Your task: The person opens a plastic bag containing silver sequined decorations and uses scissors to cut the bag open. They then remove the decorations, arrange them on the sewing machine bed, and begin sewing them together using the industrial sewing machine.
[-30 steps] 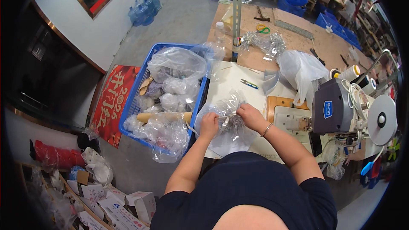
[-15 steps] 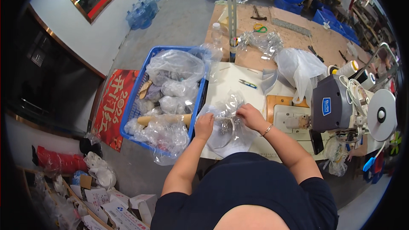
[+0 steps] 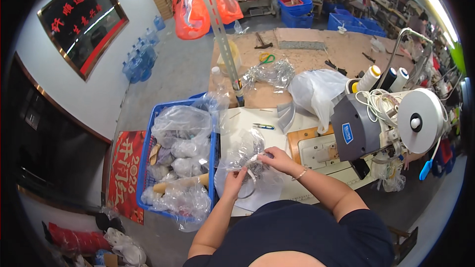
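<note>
Over the pale work surface, my left hand (image 3: 234, 183) pinches the near edge of a transparent plastic bag (image 3: 246, 144) with silvery-grey contents. My right hand (image 3: 279, 160) has its fingers closed at the bag's other side, by a whitish strip. What exactly the strip is cannot be made out. Beneath the bag lie a white sheet and a curved grey band, partly covered. Just beyond it rests a pair of thread snips (image 3: 263, 126). A grey folded piece (image 3: 285, 116) lies farther right.
A blue basket (image 3: 213, 168) of bagged items stands at my left. To the right is a sewing machine (image 3: 346, 123) with thread cones (image 3: 368, 78). A metal post (image 3: 217, 24), a white plastic bag (image 3: 316, 91), a silvery bundle (image 3: 272, 75) and a hammer (image 3: 263, 42) stand or lie beyond.
My view has tilted up and shifted right. My hands have come closer together at the bag, the right one now higher beside its whitish strip.
</note>
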`<state>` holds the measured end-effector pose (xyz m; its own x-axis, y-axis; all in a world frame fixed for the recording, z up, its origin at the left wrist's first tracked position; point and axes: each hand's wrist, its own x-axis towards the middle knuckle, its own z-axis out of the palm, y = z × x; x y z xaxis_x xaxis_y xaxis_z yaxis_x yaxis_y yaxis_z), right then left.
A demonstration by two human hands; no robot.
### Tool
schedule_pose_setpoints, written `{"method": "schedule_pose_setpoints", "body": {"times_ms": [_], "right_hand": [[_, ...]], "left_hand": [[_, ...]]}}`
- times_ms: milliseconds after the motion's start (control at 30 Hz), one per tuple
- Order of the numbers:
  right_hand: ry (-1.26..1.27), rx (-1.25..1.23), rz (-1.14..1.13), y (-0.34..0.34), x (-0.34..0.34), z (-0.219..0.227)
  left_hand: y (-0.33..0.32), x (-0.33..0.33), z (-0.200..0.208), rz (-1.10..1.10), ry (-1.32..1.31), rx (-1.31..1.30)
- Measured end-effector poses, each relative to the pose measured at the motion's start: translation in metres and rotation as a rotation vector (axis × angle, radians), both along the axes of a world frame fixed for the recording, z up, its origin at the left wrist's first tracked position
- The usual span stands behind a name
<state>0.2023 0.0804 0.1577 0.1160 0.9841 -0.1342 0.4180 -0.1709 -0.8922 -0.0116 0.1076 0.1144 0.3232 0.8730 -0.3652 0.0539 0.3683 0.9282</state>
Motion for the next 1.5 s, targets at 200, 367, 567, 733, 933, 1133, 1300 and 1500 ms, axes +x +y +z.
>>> {"method": "schedule_pose_setpoints", "body": {"times_ms": [200,367,567,733,933,1133,1300,1500], "right_hand": [[-0.27,0.572,-0.025,-0.002,0.022,0.111],[-0.533,0.5,-0.073,-0.001,0.028,0.09],[-0.448,0.509,-0.145,-0.002,0.058,0.072],[-0.477,0.72,-0.167,0.007,0.063,0.09],[-0.402,0.792,-0.244,0.026,0.082,0.079],[-0.526,0.62,-0.332,0.055,0.078,0.094],[-0.792,0.387,-0.41,0.081,0.084,0.088],[-0.814,0.556,-0.509,0.081,0.081,0.093]], "left_hand": [[0.018,0.047,0.04,0.129,-0.546,0.079],[0.048,0.08,0.015,-0.329,-0.616,-0.42],[0.085,0.097,-0.03,-0.421,-0.536,0.093],[0.125,0.124,0.027,-0.568,-0.426,0.098],[0.171,0.138,0.026,-0.716,-0.537,0.097],[0.175,0.156,0.018,-0.599,-0.677,0.08],[0.163,0.198,-0.018,-0.609,-0.998,-0.183],[0.258,0.267,-0.093,-0.515,-0.569,0.243]]}}
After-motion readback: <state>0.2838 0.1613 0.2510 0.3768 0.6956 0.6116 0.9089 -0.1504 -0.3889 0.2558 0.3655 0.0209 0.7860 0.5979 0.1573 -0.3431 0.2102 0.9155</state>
